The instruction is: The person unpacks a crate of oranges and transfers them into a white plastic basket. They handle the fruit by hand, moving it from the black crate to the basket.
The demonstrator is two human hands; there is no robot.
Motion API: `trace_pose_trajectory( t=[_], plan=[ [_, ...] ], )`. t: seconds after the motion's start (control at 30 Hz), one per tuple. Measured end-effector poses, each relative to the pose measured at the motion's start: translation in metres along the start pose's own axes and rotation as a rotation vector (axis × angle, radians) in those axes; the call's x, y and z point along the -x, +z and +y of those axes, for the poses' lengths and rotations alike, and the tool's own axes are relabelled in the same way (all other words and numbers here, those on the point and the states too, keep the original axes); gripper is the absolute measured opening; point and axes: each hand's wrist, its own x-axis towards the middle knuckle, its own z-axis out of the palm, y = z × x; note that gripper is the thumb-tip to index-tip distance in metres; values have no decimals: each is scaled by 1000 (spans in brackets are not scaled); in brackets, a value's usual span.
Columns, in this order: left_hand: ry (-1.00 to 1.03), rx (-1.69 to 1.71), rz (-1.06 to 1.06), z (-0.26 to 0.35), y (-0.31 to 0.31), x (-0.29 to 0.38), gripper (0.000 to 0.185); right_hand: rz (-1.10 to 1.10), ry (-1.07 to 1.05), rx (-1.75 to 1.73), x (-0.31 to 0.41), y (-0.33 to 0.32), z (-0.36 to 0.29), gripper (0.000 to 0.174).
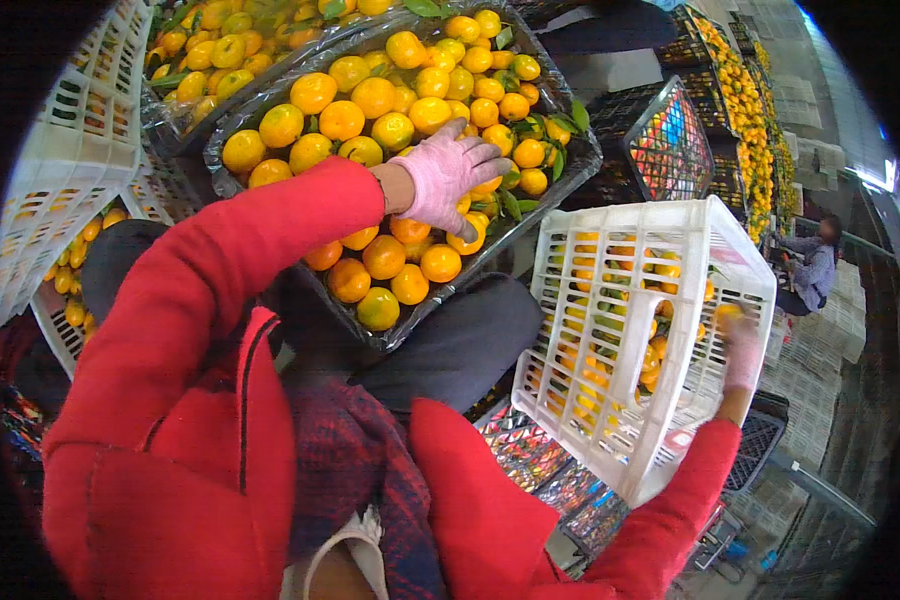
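My left hand (454,176), in a pink glove with greyish fingertips, rests spread on the mandarins (375,97) in a crate lined with clear plastic film (521,214). Its thumb touches a fruit near the crate's front edge. Some of these mandarins have green leaves. On the right, my right hand (742,352), also gloved in pink, is blurred at the open side of a tilted white plastic crate (649,367). A mandarin (729,319) shows at its fingertips and appears held. More mandarins show through the slotted wall of the white crate.
Another film-lined crate of mandarins (225,56) adjoins at the upper left. White slotted crates (82,150) stand at the left. Dark crates heaped with fruit (746,127) line the upper right. A person (814,262) is farther off at the right.
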Motion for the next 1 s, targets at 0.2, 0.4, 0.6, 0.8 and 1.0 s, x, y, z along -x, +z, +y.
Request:
trace_pose_trajectory(
  t=[0.2,0.4,0.6,0.8,1.0],
  plan=[
    [-21,35,-38,2,-6,0,106,234,-26,-1148,166,-55,-205,40],
    [-18,42,-34,2,-5,-1,106,299,-754,-129,140,154,-270,23],
    [-24,-30,28,2,-1,1,104,108,-424,-221,60,276,-266,33],
    [-5,9,30,0,0,-1,102,155,-421,-48,77,288,-258,28],
    [37,19,62,-2,3,-3,99,80,-438,150,63,295,-271,14]
  ],
)
